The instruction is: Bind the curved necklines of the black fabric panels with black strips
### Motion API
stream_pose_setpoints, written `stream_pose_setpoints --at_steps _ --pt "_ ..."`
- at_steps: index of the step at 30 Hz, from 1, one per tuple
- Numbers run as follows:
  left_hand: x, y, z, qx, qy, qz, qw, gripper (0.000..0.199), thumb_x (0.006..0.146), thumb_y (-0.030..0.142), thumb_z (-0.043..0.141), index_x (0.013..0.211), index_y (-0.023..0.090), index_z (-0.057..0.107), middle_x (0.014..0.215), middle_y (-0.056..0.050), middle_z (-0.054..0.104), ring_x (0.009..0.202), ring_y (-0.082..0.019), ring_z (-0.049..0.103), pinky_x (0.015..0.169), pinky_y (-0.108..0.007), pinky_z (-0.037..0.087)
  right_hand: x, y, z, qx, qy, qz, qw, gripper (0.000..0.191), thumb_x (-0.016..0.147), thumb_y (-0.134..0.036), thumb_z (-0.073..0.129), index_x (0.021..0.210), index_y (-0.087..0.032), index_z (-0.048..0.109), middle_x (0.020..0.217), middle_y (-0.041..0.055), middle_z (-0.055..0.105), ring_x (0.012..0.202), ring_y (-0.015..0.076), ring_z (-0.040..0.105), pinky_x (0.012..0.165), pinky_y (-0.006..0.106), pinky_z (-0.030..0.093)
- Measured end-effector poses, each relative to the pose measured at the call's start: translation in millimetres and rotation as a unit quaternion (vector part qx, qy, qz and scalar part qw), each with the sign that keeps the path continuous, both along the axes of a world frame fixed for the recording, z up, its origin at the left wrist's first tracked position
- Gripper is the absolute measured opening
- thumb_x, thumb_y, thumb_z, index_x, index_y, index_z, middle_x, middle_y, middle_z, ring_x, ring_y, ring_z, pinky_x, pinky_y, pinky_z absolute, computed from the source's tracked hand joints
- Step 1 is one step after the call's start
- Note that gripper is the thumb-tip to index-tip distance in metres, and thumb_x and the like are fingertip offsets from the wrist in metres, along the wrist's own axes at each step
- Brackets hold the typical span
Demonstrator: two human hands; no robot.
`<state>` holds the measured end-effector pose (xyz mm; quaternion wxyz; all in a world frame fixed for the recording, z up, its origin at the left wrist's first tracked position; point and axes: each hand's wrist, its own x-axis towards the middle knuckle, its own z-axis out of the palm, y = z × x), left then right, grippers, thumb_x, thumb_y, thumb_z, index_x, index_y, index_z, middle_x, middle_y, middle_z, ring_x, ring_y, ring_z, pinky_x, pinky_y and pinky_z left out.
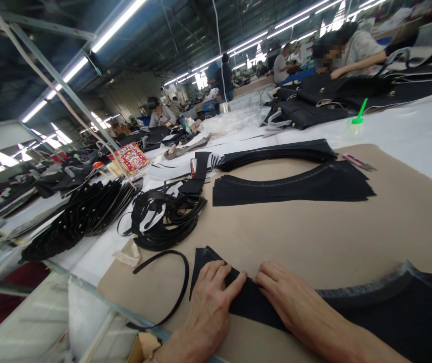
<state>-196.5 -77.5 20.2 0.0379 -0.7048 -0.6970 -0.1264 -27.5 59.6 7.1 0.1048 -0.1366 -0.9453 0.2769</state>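
A black curved panel, leather or fabric (256, 302), lies on the brown board in front of me, its curved edge marked by a greyish, puckered band. My left hand (212, 297) rests on the panel's left end, fingers bent over the upper edge and thumb pressed against it. Close by on the same edge, my right hand (286, 292) has its fingers together and bent down onto the panel. What the right fingertips pinch is partly hidden. A loose black strip (185, 275) curls on the board left of my left hand.
Beyond my hands lie a stack of black curved panels (287, 189) and another stack (276, 153). Snips (359, 162) lie beside them. Coiled black strips (166, 222) sit left, near a metal rail (98, 297). A green-spouted bottle (359, 118) stands behind. A co-worker (360, 50) leans over black pieces.
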Motion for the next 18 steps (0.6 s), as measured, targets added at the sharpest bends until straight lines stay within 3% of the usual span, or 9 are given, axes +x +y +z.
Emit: stream_pose_setpoints --at_steps 5,10,15,18 --pt "24 -4 -16.5 0.070 0.048 0.047 0.995 0.069 0.070 -0.003 0.041 0.132 0.024 0.054 0.130 -0.008 0.057 0.123 -0.026 0.047 0.099 -0.042 0.042 -1 -1 -3.6 0.014 0.012 0.001 1.000 0.031 0.091 -0.002 0.037 0.100 -0.018 0.061 0.100 0.0080 0.058 0.094 0.0216 0.055 0.088 0.038 0.047" --pt "38 -4 -31.4 0.062 -0.029 0.041 0.997 0.067 0.069 0.003 0.043 0.135 0.013 0.050 0.130 -0.010 0.058 0.120 -0.024 0.049 0.103 -0.039 0.042 -1 -2 -7.2 0.021 0.024 0.000 1.000 0.031 0.090 -0.001 0.039 0.104 -0.018 0.061 0.101 0.0087 0.058 0.095 0.0215 0.055 0.090 0.038 0.047" --pt "41 -4 -32.6 0.077 -0.050 0.051 0.994 0.064 0.073 0.003 0.042 0.135 0.015 0.051 0.128 -0.010 0.059 0.119 -0.024 0.049 0.102 -0.039 0.044 2 1 -10.9 0.000 0.016 0.001 1.000 0.028 0.091 -0.001 0.039 0.099 -0.018 0.060 0.099 0.0076 0.057 0.091 0.0214 0.055 0.087 0.040 0.047" --pt "42 -4 -33.7 0.092 -0.052 0.064 0.992 0.062 0.076 0.004 0.042 0.134 0.022 0.053 0.127 -0.008 0.059 0.116 -0.025 0.050 0.098 -0.041 0.046 8 4 -13.8 -0.015 0.043 0.012 0.999 0.027 0.092 -0.003 0.038 0.099 -0.018 0.059 0.100 0.0075 0.056 0.091 0.0215 0.054 0.086 0.040 0.047"
